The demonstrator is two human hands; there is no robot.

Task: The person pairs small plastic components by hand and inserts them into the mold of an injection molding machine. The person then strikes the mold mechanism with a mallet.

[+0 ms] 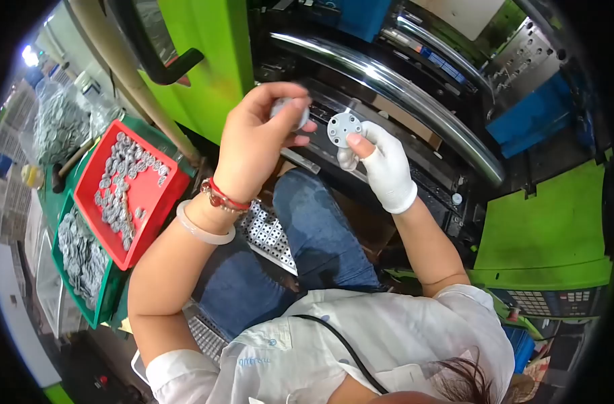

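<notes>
My bare left hand (pixel 256 128), with a red bracelet and a pale bangle on its wrist, is closed round a grey round part (pixel 288 114), partly hidden by the fingers. Just to its right, my right hand (pixel 388 165) wears a white glove that leaves the thumb bare. Thumb and fingers pinch a flat grey disc with several holes (pixel 344 128), its face turned up to me. The two hands are close together but apart, in front of the machine's polished steel bar (pixel 388 81).
A red tray (pixel 148 219) with small grey parts stands at left, overlapping a green tray (pixel 103 306) full of similar parts. Behind them lies a clear bag of parts (pixel 61 128). A white tray of parts (pixel 270 236) sits by my knees. A green machine door (pixel 216 67) rises ahead.
</notes>
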